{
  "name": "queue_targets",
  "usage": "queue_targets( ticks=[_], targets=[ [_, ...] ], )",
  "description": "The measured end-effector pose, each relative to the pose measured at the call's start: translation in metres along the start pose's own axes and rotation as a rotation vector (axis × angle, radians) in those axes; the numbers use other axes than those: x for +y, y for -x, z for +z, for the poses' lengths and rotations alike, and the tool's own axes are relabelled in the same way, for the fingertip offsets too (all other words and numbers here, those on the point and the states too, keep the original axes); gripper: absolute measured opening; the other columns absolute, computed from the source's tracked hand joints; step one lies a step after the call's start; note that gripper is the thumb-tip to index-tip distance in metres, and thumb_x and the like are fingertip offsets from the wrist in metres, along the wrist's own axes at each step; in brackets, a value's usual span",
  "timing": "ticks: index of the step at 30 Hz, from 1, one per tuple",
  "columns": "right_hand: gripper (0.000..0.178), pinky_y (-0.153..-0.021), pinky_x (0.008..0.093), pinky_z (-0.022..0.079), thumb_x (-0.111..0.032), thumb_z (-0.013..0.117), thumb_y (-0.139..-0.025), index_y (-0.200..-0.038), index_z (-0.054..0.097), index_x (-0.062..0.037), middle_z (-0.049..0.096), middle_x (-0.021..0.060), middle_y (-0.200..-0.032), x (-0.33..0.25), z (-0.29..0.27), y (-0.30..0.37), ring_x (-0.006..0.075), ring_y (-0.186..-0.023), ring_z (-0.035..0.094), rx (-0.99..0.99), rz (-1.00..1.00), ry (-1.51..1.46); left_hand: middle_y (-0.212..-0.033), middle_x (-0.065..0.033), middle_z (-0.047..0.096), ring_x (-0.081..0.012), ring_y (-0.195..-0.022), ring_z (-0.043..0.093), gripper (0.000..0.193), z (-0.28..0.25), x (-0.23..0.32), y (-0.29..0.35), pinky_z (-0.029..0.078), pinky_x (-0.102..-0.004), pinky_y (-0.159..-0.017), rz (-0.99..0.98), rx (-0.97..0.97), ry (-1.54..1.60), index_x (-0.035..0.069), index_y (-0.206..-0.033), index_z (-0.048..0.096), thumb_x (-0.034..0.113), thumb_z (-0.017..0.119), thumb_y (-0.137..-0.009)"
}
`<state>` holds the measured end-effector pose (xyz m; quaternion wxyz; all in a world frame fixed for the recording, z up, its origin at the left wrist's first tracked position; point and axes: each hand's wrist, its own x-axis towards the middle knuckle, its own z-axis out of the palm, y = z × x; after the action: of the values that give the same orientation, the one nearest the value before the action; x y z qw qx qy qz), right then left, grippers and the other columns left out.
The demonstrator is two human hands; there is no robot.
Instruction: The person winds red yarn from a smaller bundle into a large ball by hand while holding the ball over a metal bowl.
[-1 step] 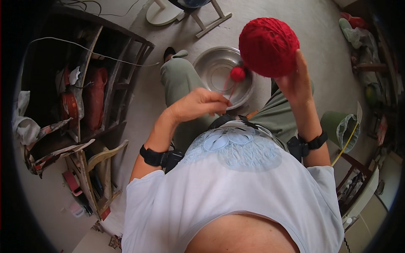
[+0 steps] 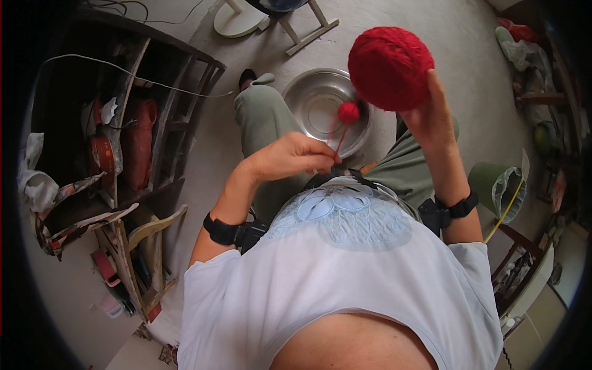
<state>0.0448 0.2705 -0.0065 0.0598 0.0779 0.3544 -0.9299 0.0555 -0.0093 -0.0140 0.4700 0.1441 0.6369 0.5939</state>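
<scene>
A large red ball of yarn (image 2: 391,68) rests against the palm and fingers of my right hand (image 2: 433,120), raised to the right of a metal basin. My right thumb shows along its near right side; the other fingers are mostly hidden beneath it. My left hand (image 2: 295,154) is closed in a pinch over the near rim of the basin, with thin red strands between the fingertips. These strands run up to a small red ball of yarn (image 2: 349,112) seen over the inside of the basin (image 2: 302,102). Whether the small ball touches the metal I cannot tell.
The basin stands on the floor between my knees. To the left is a dark open cabinet (image 2: 166,135) with a wooden chair (image 2: 151,228) nearer me. A green lined bin (image 2: 493,188) stands at right. Beyond the basin are a stand's wooden legs (image 2: 311,37) and a white round base (image 2: 237,21).
My left fingertips have moved slightly nearer me with the strands. The small ball has shifted a little nearer too. The large ball has turned slightly in my right hand.
</scene>
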Motion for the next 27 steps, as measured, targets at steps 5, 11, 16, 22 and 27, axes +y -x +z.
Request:
queue_targets(
  ticks=[5,11,16,22,27],
  targets=[
    [0.067,-0.099,0.0311,0.046,-0.025,0.082,-0.078,-0.13,0.05,0.0018,0.062,0.0094,-0.113,0.02,0.001,-0.002,0.0183,-0.106,0.06,0.071,-0.052,0.687,-0.085,-0.0011,0.066,-0.0071,-0.077,0.058,0.02,0.003,0.041,0.011,0.048,-0.0228,-0.07,0.049,-0.068,-0.067,-0.001,-0.103,0.07,0.015,0.066,-0.093],
    [0.082,-0.097,0.0322,0.048,-0.036,0.086,-0.073,-0.136,0.047,-0.0003,0.062,0.0125,-0.117,0.03,0.002,0.018,0.0206,-0.109,0.061,-0.168,0.238,0.843,-0.083,0.0012,0.066,-0.0044,-0.078,0.058,0.013,-0.022,0.069,-0.004,0.048,-0.0209,-0.07,0.281,-0.005,-0.15,0.0,-0.096,0.069,0.012,0.069,-0.091],
    [0.083,-0.105,0.0329,0.042,-0.039,0.083,-0.075,-0.139,0.046,-0.0006,0.057,0.0103,-0.129,0.021,0.008,0.028,0.0189,-0.119,0.056,-0.307,0.527,0.687,-0.08,0.0008,0.067,-0.0044,-0.071,0.059,0.015,-0.035,0.045,-0.027,0.048,-0.0203,-0.063,0.283,0.152,-0.06,0.003,-0.096,0.07,0.018,0.068,-0.093],
    [0.081,-0.106,0.0338,0.042,-0.04,0.079,-0.078,-0.141,0.045,-0.001,0.056,0.0108,-0.133,0.015,-0.003,0.027,0.0202,-0.122,0.054,-0.533,0.455,0.292,-0.079,-0.0043,0.07,-0.0065,-0.059,0.061,0.028,-0.037,0.019,-0.031,0.048,-0.0201,-0.053,0.16,0.305,0.067,0.002,-0.103,0.069,0.028,0.064,-0.097],
    [0.08,-0.114,0.0425,0.035,-0.053,0.062,-0.09,-0.148,0.037,-0.0029,0.045,0.0121,-0.148,0.025,-0.058,0.035,0.027,-0.135,0.045,-0.412,0.272,-0.223,-0.086,-0.0079,0.072,-0.0071,-0.059,0.062,0.034,-0.033,0.018,-0.028,0.049,-0.0203,-0.052,0.11,0.297,0.222,-0.001,-0.111,0.066,0.03,0.058,-0.1]
  ],
)
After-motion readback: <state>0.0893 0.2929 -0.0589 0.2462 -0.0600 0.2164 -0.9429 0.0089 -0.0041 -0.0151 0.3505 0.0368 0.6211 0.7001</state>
